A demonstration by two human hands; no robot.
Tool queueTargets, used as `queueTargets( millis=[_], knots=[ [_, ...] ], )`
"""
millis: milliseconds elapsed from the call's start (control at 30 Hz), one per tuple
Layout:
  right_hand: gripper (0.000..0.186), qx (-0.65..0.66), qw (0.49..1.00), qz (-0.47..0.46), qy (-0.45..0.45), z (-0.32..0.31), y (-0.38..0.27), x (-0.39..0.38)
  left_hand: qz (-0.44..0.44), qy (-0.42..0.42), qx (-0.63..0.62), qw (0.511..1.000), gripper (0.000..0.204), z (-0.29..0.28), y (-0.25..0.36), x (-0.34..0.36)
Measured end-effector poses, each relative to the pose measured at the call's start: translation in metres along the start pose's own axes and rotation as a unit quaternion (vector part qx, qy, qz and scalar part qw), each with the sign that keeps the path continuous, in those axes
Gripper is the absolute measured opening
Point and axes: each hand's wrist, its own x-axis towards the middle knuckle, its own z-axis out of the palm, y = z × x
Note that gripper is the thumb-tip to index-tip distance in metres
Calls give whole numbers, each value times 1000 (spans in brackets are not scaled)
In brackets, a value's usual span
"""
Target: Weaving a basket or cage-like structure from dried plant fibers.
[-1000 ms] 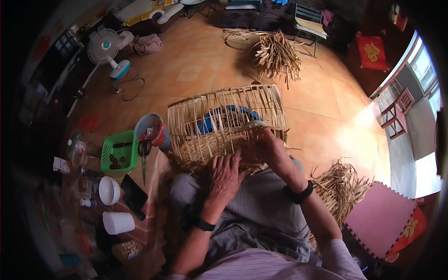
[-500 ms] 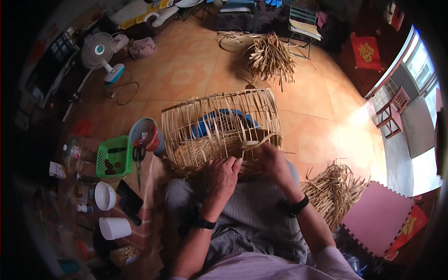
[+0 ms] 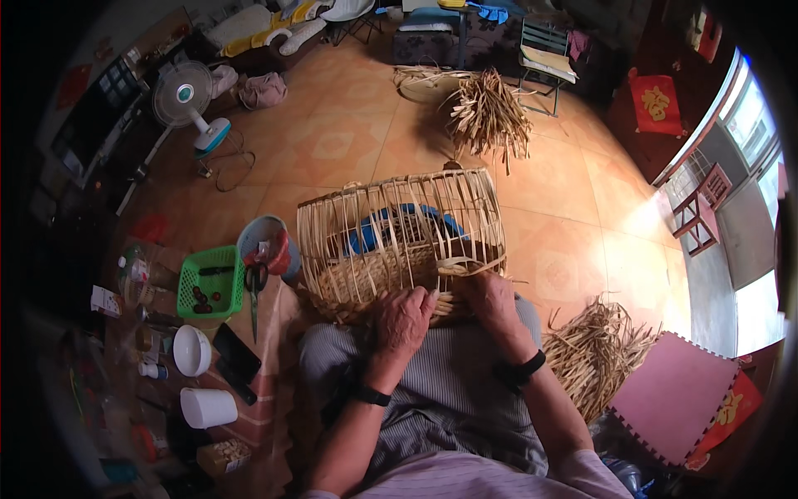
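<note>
Left grip (image 3: pixel 405 318) rests at the tan, slatted straw basket's (image 3: pixel 374 270) near edge by my grey-clad knees (image 3: pixel 331 348), right grip (image 3: pixel 492 304) beside its pale looped strip (image 3: pixel 455 270) — whether either is clamped I cannot tell — and even tension should lay it tight.

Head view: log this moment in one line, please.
left hand: on near edge of woven basket | right hand: same edge, beside looped strip | left side: scissors beside green tray
</note>
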Motion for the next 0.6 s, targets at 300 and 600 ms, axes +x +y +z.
queueTargets(
  millis=[300, 600],
  knots=[
    [24, -28, 998, 5, -50, 1, 5, -20, 13, 33, 0, 999, 37, 13, -4, -16],
    [25, -14, 999, -21, -21, 9, 14, -27, 11, -8, -15, 1000, 34, 12, -9, -20]
  ],
)
